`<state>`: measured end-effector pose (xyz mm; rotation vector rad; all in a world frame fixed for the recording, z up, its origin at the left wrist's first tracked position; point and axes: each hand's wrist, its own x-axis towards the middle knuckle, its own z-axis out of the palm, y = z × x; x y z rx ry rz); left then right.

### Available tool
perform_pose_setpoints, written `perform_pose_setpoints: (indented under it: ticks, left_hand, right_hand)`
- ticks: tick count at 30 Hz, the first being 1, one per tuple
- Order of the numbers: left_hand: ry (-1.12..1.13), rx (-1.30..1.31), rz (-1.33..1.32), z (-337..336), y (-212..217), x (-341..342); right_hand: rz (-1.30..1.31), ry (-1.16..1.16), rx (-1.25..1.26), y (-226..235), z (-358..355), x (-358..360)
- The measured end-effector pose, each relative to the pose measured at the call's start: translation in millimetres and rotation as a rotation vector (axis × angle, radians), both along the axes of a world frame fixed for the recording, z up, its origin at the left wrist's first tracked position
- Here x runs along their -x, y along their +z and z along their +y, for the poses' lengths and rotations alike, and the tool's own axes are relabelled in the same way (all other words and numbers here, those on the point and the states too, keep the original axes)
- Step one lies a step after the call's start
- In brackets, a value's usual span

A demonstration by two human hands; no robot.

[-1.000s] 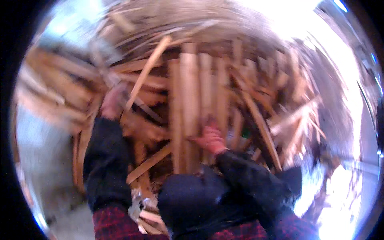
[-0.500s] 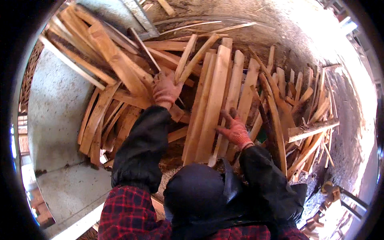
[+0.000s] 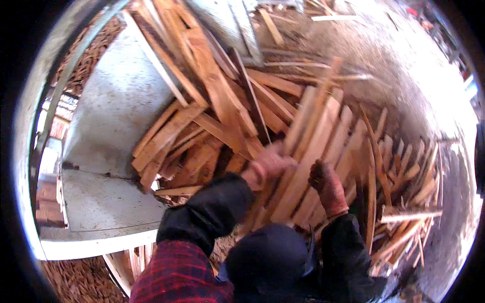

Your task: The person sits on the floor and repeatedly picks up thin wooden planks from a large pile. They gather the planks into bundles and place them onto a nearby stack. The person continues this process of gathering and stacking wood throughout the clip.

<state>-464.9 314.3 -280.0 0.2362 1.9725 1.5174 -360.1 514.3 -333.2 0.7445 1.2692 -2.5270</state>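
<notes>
My left hand (image 3: pixel 270 164), in a pinkish work glove and smeared by motion, closes on wooden strips (image 3: pixel 304 118) that lie slanted over the row of slats. My right hand (image 3: pixel 331 189), in a reddish glove with dark fingertips, is just right of it, above the slats. Its fingers are curled in, and whatever they may hold is hidden. Beneath both hands, long sawn wooden slats (image 3: pixel 323 135) stand side by side, leaning away from me. Their lower ends are partly covered by my hands and by a dark rounded shape at the bottom.
Tangled boards (image 3: pixel 214 76) lean at the left beside a grey metal panel (image 3: pixel 116 101). Thin offcuts and curved bark-edged strips (image 3: pixel 374 151) crowd the right side. A pale, dusty curved wall (image 3: pixel 404 96) rises behind. A white edge (image 3: pixel 101 247) crosses the lower left.
My left hand has moved right with the wooden strips, from the tangled boards to the slat row. My right hand's spread fingers have curled in. The view has shifted left.
</notes>
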Motion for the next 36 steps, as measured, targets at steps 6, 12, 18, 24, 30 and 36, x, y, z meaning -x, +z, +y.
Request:
perform_pose_setpoints:
  ticks: [6,12,18,24,30,36]
  left_hand:
    - [0.138,-0.176,0.175,29,-4,-19]
    - [0.361,-0.088,0.347,46,51,19]
    - [0.770,0.178,0.797,-60,103,83]
    - [0.990,0.496,0.614,-215,107,222]
    - [1.054,0.429,0.567,-222,83,239]
    - [0.923,-0.032,0.569,-197,85,122]
  right_hand:
    - [0.319,-0.108,0.137,77,-23,51]
    - [0.358,-0.022,-0.026,93,-84,30]
    - [0.111,0.089,-0.121,39,-57,14]
    - [0.058,0.009,-0.111,60,-55,6]
    - [0.053,0.025,-0.112,75,-47,5]
    - [0.113,-0.026,-0.203,80,-28,4]
